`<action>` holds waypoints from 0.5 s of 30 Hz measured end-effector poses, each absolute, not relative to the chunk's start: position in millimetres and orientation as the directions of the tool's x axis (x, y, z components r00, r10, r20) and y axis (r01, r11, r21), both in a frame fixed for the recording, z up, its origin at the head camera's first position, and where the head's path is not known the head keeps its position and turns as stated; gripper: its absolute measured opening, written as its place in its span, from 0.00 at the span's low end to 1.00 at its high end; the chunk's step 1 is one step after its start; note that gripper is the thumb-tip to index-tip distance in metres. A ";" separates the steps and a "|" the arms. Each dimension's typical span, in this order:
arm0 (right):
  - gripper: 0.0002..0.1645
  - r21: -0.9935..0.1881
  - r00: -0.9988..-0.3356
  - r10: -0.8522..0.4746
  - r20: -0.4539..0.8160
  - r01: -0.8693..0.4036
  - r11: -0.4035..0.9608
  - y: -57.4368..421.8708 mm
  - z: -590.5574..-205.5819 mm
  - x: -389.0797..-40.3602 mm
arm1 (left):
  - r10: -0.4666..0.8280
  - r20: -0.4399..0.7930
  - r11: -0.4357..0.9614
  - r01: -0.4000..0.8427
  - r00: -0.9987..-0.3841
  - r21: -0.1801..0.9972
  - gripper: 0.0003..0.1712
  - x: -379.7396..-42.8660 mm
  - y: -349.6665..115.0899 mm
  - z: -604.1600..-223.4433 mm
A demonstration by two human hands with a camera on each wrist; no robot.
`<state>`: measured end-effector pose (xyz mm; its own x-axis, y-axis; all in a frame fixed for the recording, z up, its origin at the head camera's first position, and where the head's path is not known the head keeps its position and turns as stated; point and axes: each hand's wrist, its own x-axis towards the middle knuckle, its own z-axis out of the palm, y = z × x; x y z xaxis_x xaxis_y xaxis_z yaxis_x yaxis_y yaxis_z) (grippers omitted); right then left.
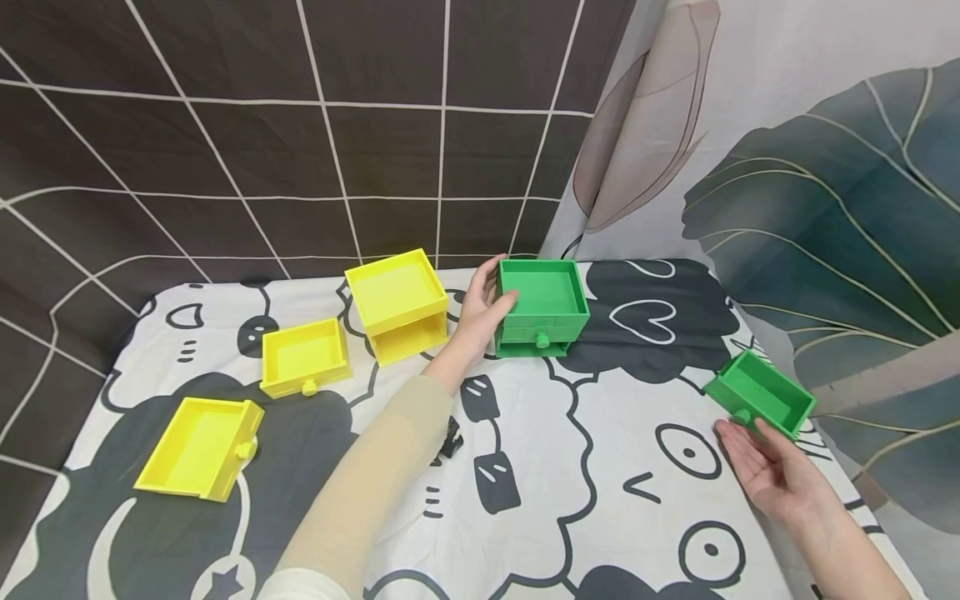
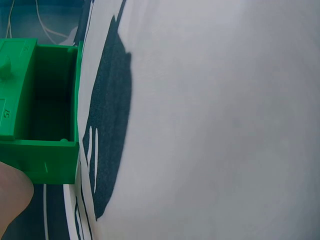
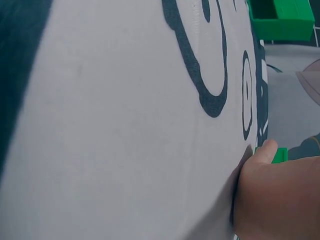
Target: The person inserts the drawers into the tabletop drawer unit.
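My left hand (image 1: 483,304) grips the left side of a small green drawer cabinet (image 1: 543,292), thumb over its top rim. One drawer with a round knob (image 1: 542,340) sits in the cabinet; the left wrist view shows an open compartment (image 2: 52,95) beside that drawer front. At the far right, a loose green drawer (image 1: 761,393) lies tilted near the cloth's edge, its inside facing up. My right hand (image 1: 776,475) is just in front of it, palm up with fingers extended, the fingertips right at the drawer's knob side.
A yellow cabinet (image 1: 397,292) with an open front stands left of the green one. Two loose yellow drawers (image 1: 303,354) lie farther left. The patterned cloth (image 1: 525,533) covers the surface, with a dark gridded curtain (image 1: 390,150) behind and a leaf-print curtain (image 1: 847,233) at right.
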<state>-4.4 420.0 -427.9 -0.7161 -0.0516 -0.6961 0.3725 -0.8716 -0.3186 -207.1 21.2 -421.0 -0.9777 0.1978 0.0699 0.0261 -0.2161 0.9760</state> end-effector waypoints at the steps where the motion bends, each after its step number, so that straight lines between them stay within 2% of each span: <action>1: 0.20 -0.319 -0.715 -0.052 -0.697 0.373 -0.871 420.0 -427.7 -4.9 | 0.197 0.070 -0.216 0.026 -0.978 0.976 0.38 -207.2 21.2 -421.1; 15: 0.22 -0.334 -0.716 -0.059 -0.695 0.395 -0.856 421.9 -427.1 -14.7 | 0.195 0.061 -0.201 0.021 -0.979 0.979 0.39 -207.8 20.5 -419.3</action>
